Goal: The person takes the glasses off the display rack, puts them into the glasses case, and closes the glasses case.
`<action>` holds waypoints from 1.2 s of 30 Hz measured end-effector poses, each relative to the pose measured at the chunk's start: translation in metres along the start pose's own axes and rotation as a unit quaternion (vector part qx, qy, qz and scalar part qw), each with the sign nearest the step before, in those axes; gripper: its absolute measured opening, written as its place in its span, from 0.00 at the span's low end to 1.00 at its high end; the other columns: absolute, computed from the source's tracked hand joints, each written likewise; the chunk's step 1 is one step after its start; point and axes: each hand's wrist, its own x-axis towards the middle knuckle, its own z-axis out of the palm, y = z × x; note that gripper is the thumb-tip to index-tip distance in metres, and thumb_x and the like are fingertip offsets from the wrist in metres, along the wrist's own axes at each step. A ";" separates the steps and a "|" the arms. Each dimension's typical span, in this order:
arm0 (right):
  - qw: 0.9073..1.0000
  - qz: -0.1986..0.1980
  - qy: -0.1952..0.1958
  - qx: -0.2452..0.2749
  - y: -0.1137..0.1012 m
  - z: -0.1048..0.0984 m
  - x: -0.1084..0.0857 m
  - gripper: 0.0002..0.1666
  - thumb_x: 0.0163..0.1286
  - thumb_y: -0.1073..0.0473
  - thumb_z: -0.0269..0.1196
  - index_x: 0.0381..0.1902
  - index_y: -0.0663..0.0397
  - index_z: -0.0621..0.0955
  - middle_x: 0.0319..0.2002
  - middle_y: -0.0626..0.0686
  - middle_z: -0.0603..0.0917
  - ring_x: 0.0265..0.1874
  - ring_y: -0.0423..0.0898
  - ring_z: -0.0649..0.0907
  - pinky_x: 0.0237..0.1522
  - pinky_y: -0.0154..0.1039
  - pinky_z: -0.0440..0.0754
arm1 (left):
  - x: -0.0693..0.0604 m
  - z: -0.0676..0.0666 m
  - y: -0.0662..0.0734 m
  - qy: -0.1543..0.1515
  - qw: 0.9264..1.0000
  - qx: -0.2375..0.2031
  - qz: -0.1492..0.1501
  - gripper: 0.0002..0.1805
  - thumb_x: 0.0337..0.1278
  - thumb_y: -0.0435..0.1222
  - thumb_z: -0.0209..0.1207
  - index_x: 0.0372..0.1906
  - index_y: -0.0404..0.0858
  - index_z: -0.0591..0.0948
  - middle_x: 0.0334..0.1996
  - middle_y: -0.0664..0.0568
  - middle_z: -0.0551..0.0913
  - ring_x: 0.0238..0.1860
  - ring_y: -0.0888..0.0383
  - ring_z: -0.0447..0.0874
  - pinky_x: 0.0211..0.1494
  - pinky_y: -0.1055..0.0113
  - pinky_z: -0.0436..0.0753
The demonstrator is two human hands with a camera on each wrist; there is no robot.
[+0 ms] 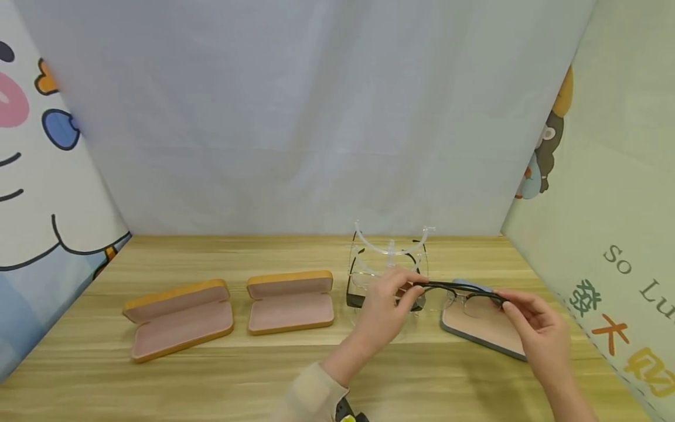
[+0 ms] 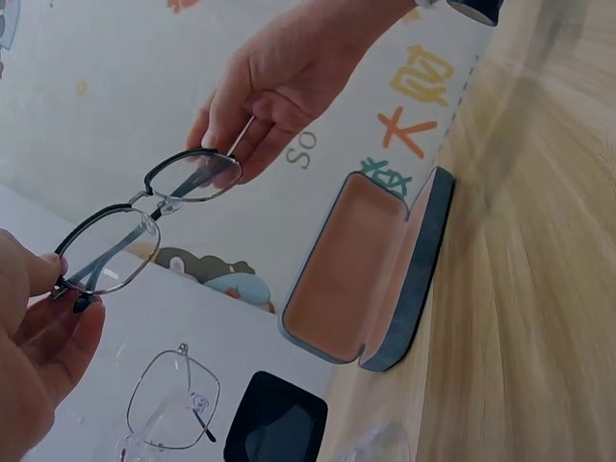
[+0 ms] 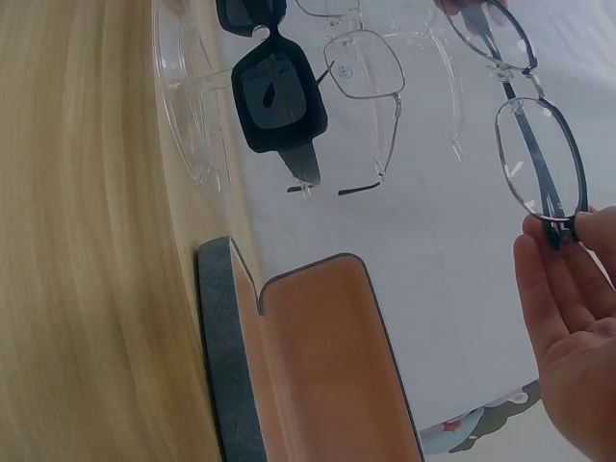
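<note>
A pair of black-and-silver eyeglasses (image 1: pixel 454 286) is held level between both hands, its temples folded behind the lenses in the right wrist view. My left hand (image 1: pixel 384 302) pinches one end of the frame, in front of a clear display stand (image 1: pixel 391 253). At the opposite end, my right hand (image 1: pixel 543 331) pinches the frame between thumb and fingers. Below the eyeglasses lies an open grey-blue glasses case (image 2: pixel 351 269) with a peach lining and nothing in it. On the stand sit black sunglasses (image 3: pixel 279 91) and thin metal-rimmed glasses (image 2: pixel 218 395), partly hidden by my left hand in the head view.
Two open yellow glasses cases with pink linings, one at the far left (image 1: pixel 184 328) and one near the middle (image 1: pixel 290 310), lie on the wooden table (image 1: pixel 211 387). A pale curtain (image 1: pixel 316 117) closes off the back, with printed panels at both sides.
</note>
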 end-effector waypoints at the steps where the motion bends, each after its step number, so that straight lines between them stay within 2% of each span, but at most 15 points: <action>1: 1.000 0.000 0.002 0.004 0.000 -0.002 -0.001 0.14 0.62 0.78 0.52 0.46 0.80 0.73 0.44 0.54 0.82 0.40 0.40 0.82 0.41 0.27 0.79 | 0.000 0.003 0.001 0.001 1.000 -0.004 0.002 0.10 0.61 0.36 0.53 0.44 0.39 0.81 0.39 0.50 0.80 0.37 0.61 0.78 0.40 0.79 0.77; 5: 0.999 0.012 0.021 -0.023 -0.024 0.009 -0.003 0.12 0.63 0.76 0.52 0.44 0.80 0.73 0.41 0.45 0.83 0.39 0.36 0.82 0.40 0.26 0.79 | -0.001 0.013 0.001 0.006 1.000 -0.014 -0.005 0.09 0.60 0.37 0.54 0.42 0.39 0.81 0.36 0.51 0.79 0.34 0.63 0.77 0.36 0.80 0.77; 9: 0.999 0.024 0.025 0.004 -0.023 0.005 -0.007 0.12 0.63 0.78 0.50 0.45 0.77 0.75 0.40 0.46 0.84 0.40 0.37 0.82 0.40 0.26 0.79 | -0.003 0.022 -0.002 0.018 0.999 -0.018 -0.022 0.09 0.59 0.37 0.55 0.41 0.39 0.81 0.35 0.53 0.79 0.32 0.67 0.76 0.34 0.81 0.76; 12: 0.999 0.039 0.030 0.008 -0.001 -0.012 -0.011 0.14 0.64 0.75 0.52 0.48 0.77 0.73 0.43 0.49 0.83 0.42 0.40 0.82 0.42 0.28 0.79 | -0.003 0.029 -0.002 0.033 0.998 -0.022 -0.041 0.08 0.57 0.37 0.57 0.40 0.40 0.81 0.35 0.54 0.80 0.31 0.69 0.76 0.34 0.81 0.77; 15: 0.997 0.060 0.042 0.007 0.031 -0.036 -0.017 0.17 0.65 0.73 0.53 0.51 0.78 0.71 0.46 0.53 0.82 0.43 0.43 0.82 0.45 0.32 0.79 | -0.005 0.037 -0.001 0.042 0.997 -0.025 -0.065 0.07 0.55 0.36 0.59 0.38 0.40 0.81 0.34 0.54 0.81 0.29 0.70 0.76 0.33 0.81 0.77; 19: 0.990 0.108 0.089 -0.014 0.062 -0.056 -0.024 0.19 0.64 0.70 0.55 0.53 0.74 0.72 0.47 0.54 0.82 0.42 0.44 0.82 0.45 0.34 0.79 | -0.010 0.048 -0.002 0.041 0.994 -0.038 -0.091 0.05 0.53 0.34 0.60 0.36 0.39 0.81 0.34 0.53 0.82 0.29 0.70 0.79 0.33 0.82 0.77; 21: 0.986 0.123 0.107 -0.022 0.067 -0.058 -0.026 0.20 0.64 0.68 0.56 0.53 0.73 0.72 0.47 0.55 0.82 0.42 0.44 0.82 0.44 0.34 0.79 | -0.011 0.053 -0.004 0.038 0.993 -0.045 -0.106 0.05 0.53 0.33 0.60 0.36 0.39 0.81 0.34 0.53 0.81 0.29 0.70 0.79 0.34 0.82 0.77; 24: 0.982 0.136 0.124 -0.045 0.067 -0.059 -0.029 0.21 0.63 0.66 0.59 0.52 0.73 0.73 0.46 0.54 0.82 0.41 0.43 0.82 0.42 0.33 0.79 | -0.013 0.059 -0.005 0.031 0.989 -0.052 -0.136 0.06 0.55 0.34 0.59 0.38 0.40 0.81 0.35 0.55 0.81 0.29 0.71 0.78 0.33 0.81 0.77; 27: 0.982 0.136 0.125 -0.049 0.062 -0.058 -0.031 0.23 0.62 0.64 0.60 0.52 0.74 0.73 0.44 0.51 0.83 0.40 0.41 0.83 0.41 0.32 0.80 | -0.015 0.063 -0.005 0.022 0.986 -0.054 -0.155 0.07 0.57 0.33 0.57 0.39 0.42 0.82 0.36 0.57 0.81 0.30 0.72 0.77 0.32 0.81 0.76; 33: 0.980 0.141 0.133 -0.034 0.056 -0.056 -0.034 0.23 0.62 0.62 0.61 0.51 0.74 0.74 0.42 0.47 0.84 0.40 0.39 0.83 0.40 0.31 0.80 | -0.017 0.074 -0.008 0.026 0.987 -0.050 -0.153 0.08 0.57 0.30 0.56 0.39 0.40 0.82 0.37 0.54 0.83 0.29 0.72 0.77 0.28 0.82 0.75; 36: 0.980 0.146 0.135 -0.028 0.043 -0.047 -0.034 0.19 0.62 0.64 0.60 0.49 0.72 0.76 0.40 0.43 0.84 0.39 0.36 0.83 0.38 0.29 0.80 | -0.017 0.079 -0.011 0.026 0.985 -0.055 -0.161 0.07 0.56 0.30 0.57 0.39 0.39 0.83 0.36 0.54 0.83 0.26 0.73 0.75 0.26 0.82 0.75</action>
